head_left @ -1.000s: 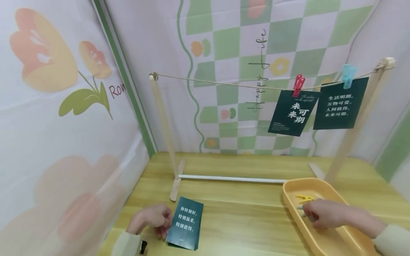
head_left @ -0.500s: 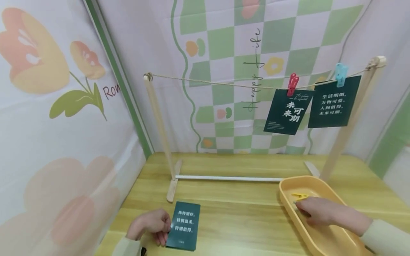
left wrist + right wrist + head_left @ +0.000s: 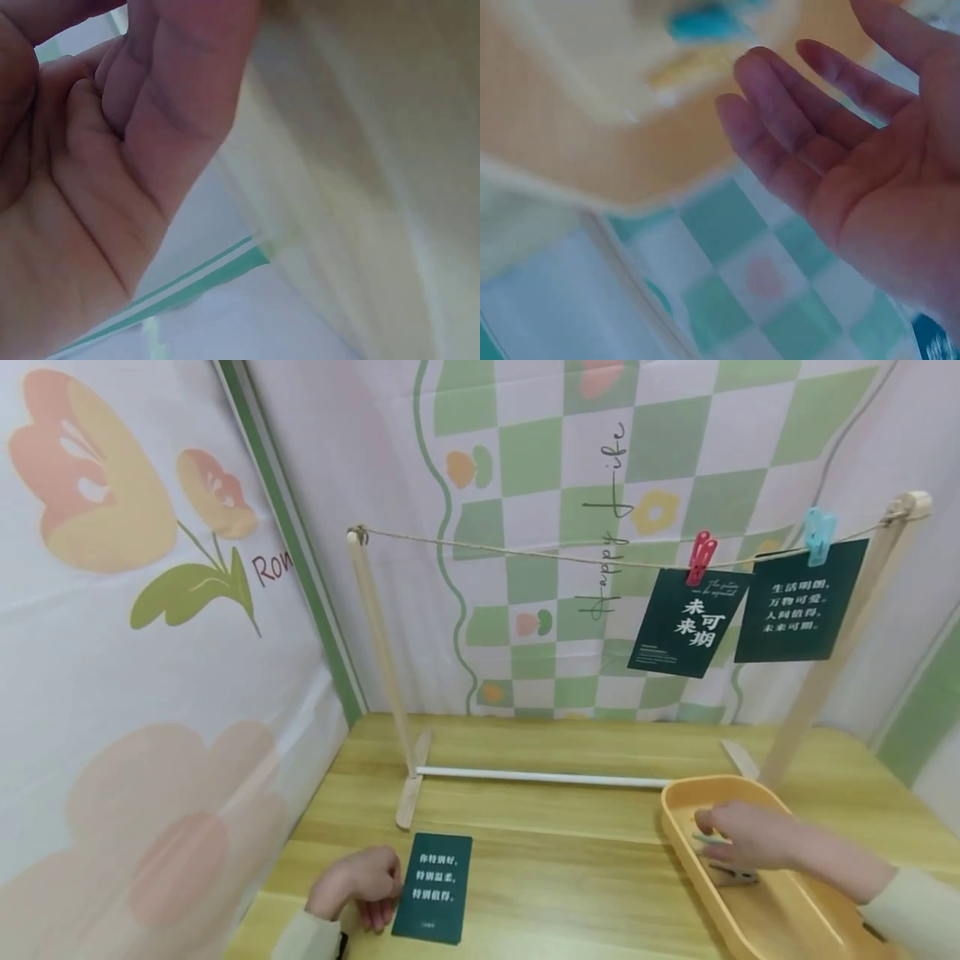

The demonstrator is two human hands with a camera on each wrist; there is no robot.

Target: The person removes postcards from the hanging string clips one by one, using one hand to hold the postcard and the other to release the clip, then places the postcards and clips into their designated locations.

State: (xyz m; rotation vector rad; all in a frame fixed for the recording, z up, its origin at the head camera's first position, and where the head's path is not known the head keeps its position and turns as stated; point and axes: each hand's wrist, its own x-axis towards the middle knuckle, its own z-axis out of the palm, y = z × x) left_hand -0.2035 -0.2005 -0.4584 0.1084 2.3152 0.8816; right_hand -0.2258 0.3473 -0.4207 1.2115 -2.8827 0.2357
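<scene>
At the left of my feed, the left hand (image 3: 360,881) rested with bent fingers against the edge of a dark green printed card (image 3: 433,902) lying flat on the surface (image 3: 555,852); I couldn't tell whether it pinched the card. Well to the right, the right hand (image 3: 757,837) hung over the orange tray (image 3: 780,910), fingers spread and relaxed, gripping nothing I could make out. Near its fingertips lay a yellow clip (image 3: 691,69) and a blue clip (image 3: 703,24), both blurred. I judged this to be the clip-choosing step; the next move called for a firm pinch on one clip, then lifting the card by its edge.

Behind, the left post (image 3: 382,652) was pale, bare wood, knotted at the top with fibrous twine (image 3: 525,554). A slim, smooth white rod (image 3: 555,777) ran low. Further right, a tilted card (image 3: 678,647) hung from a glossy red clothespin (image 3: 702,558), then a straighter card (image 3: 798,610) from a light-blue clothespin (image 3: 819,537). The tray looked like smooth plastic, its corners rounded.
</scene>
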